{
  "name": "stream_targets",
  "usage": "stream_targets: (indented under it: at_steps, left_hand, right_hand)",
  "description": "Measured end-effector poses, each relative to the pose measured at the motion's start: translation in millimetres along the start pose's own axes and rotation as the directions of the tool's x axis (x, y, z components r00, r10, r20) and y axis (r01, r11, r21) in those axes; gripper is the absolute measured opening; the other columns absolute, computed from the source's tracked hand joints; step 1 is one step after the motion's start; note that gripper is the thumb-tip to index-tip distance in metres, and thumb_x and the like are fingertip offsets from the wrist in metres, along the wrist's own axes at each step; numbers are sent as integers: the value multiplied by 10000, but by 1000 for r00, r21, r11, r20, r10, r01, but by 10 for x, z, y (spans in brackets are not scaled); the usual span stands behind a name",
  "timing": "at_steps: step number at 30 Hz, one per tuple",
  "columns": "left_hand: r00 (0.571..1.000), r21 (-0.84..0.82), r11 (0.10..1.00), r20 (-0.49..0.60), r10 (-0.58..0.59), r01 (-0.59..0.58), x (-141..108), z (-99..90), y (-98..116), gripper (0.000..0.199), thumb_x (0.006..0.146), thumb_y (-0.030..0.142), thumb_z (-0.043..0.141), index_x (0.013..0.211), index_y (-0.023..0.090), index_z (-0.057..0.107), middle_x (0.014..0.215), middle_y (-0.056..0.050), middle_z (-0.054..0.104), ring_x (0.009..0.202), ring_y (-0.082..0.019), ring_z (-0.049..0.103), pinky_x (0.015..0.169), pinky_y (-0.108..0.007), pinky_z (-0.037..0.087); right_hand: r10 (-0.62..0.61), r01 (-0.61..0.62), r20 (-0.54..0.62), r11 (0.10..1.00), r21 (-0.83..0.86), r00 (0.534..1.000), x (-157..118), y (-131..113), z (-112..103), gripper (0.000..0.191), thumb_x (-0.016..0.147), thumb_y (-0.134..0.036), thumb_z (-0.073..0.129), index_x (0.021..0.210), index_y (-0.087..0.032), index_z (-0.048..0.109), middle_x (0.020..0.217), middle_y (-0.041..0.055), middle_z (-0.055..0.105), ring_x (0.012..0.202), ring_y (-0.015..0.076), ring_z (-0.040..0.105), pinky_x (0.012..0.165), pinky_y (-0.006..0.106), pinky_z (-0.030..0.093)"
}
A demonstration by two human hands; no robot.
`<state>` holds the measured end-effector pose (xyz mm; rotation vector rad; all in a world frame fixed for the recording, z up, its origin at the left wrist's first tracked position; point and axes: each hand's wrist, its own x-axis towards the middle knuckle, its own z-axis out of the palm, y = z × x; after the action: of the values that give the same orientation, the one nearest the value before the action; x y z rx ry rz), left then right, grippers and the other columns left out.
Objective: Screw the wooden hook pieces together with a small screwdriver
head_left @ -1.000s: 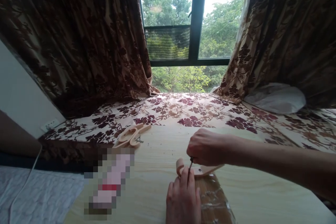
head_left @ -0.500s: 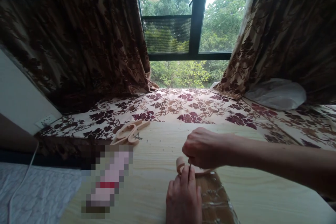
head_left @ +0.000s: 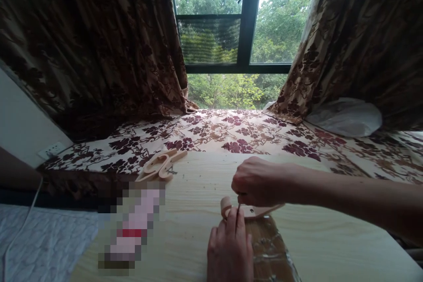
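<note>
A pale wooden piece [head_left: 225, 206] with a curled end and a dark hole lies at the far end of a brown, tape-wrapped block [head_left: 269, 249]. My left hand [head_left: 230, 244] rests over the block's left side, its fingertips on the wooden piece and against a thin metal shaft [head_left: 239, 207]. Above it, my right hand [head_left: 256, 183] is closed in a fist around the upper part of that shaft. Whatever handle the fist may cover is hidden.
Curved wooden pieces [head_left: 161, 165] with small screws beside them lie at the table's far left. A blurred pink item [head_left: 142, 216] is nearer. Tiny bits dot the wooden tabletop [head_left: 188, 224]. Behind are a floral-covered ledge [head_left: 211, 130] and a plastic bag [head_left: 350, 116].
My right hand has shifted and turned slightly, showing more of the wooden piece and its hole. My left hand stays in place, and the whole view has moved a little.
</note>
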<state>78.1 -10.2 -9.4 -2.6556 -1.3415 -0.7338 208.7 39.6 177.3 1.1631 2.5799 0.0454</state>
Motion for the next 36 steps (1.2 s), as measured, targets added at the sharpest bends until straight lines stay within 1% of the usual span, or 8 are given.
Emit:
stream_targets:
  at_steps: [3,7,10,17,23,30,33,36]
  left_hand:
    - [1000,11,1000,-21,8,-8,-4,14,-2,472,762,71,481,1224,154,518,1209,-98,589,889,-228,621,728,-383,527]
    - [1000,11,1000,-27,7,-6,-10,18,-2,478,765,73,484,1234,159,510,1221,-96,583,903,-229,617,746,-381,522]
    - [1000,12,1000,-14,6,-6,-4,7,-3,479,767,67,476,1236,155,508,1224,-97,583,907,-227,615,759,-378,516]
    - [999,18,999,-24,32,-32,7,-12,-10,479,776,72,457,1252,125,487,1250,-118,564,904,-230,612,726,-378,512]
    - [1000,12,1000,-14,25,-24,-1,-13,-10,481,783,79,439,1257,146,483,1244,-112,570,916,-229,609,745,-375,509]
    - [999,3,999,-1,36,-36,1,-23,-19,468,790,87,439,1250,152,492,1241,-113,567,894,-225,612,738,-374,515]
    - [999,1,1000,18,29,-29,5,-42,-12,469,787,83,451,1251,136,492,1231,-115,573,899,-230,612,732,-382,521]
    - [999,6,1000,26,22,-22,22,-70,-9,476,783,79,462,1254,134,494,1227,-115,577,919,-235,612,744,-383,524]
  right_hand:
    - [84,-86,64,996,27,994,-5,30,-61,201,791,-299,593,781,-133,706,675,86,684,570,154,573,452,271,227]
    - [-43,43,-30,999,-9,999,-59,19,-56,132,735,-89,577,798,-144,679,717,57,688,595,140,578,464,269,238]
    - [-107,103,-96,994,-38,990,-53,2,8,145,750,-57,545,724,-135,665,650,51,667,549,126,555,453,271,230]
    - [121,-122,51,992,18,991,-17,-4,-53,216,796,-306,581,807,-130,704,672,101,682,587,176,583,459,274,256]
    - [-51,51,-2,998,30,999,-74,-18,-100,157,750,-77,557,816,-147,681,727,68,686,612,143,582,474,270,266]
    - [136,-137,22,984,113,990,18,80,-19,210,782,-301,566,821,-155,712,697,80,687,579,156,552,480,270,258]
    - [90,-89,1,988,127,996,-30,109,-61,194,742,-221,581,893,-187,697,704,46,680,573,139,525,485,259,251]
    - [39,-34,-30,988,152,999,-66,92,-81,154,744,-164,557,819,-204,686,673,16,654,544,114,477,475,247,245]
